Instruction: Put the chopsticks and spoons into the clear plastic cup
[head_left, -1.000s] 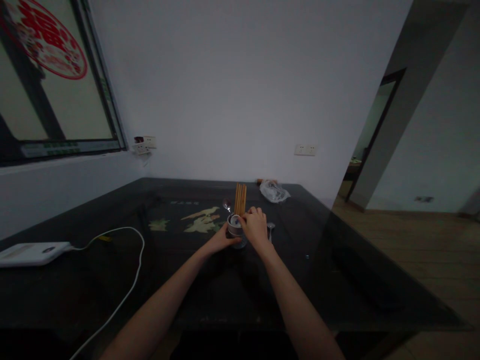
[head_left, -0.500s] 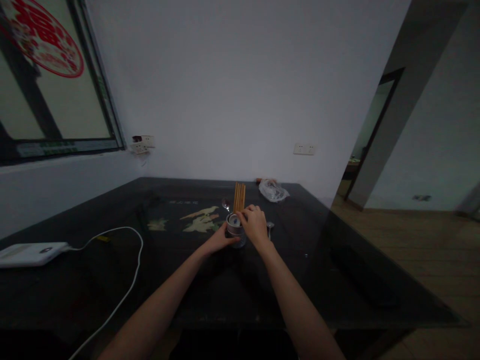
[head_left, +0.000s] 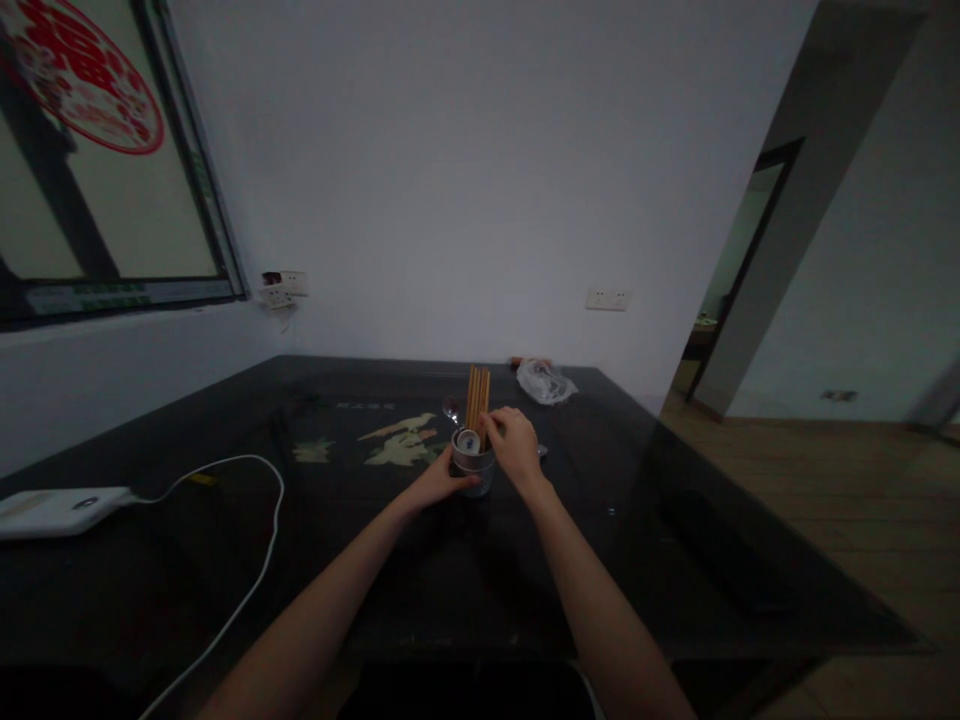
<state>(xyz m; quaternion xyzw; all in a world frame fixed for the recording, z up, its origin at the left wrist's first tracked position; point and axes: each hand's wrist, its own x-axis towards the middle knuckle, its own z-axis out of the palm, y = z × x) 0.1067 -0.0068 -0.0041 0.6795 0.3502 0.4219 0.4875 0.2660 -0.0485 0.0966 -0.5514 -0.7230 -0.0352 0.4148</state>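
Observation:
A grey cup-like holder (head_left: 480, 484) stands on the dark table, with several wooden chopsticks (head_left: 475, 395) upright in it. A metal spoon (head_left: 451, 408) leans out at its back left. At its mouth sits a small white piece with a blue mark (head_left: 469, 442), perhaps a ceramic spoon. My left hand (head_left: 439, 478) is wrapped round the left side and front of the holder. With fingers pinched together, my right hand (head_left: 512, 440) grips at the right side of the chopsticks, just above the rim. Another metal spoon (head_left: 543, 451) is partly hidden behind my right hand.
A clear plastic bag (head_left: 545, 382) lies at the table's back edge. On the left, a white power bank-like device (head_left: 64, 512) has a white cable (head_left: 279, 500) curving towards the front edge. A dark flat object (head_left: 727, 550) rests on the right.
My right hand has shifted slightly right and off the holder's mouth, so the white piece shows more. My left hand stays on the holder. The view has moved slightly.

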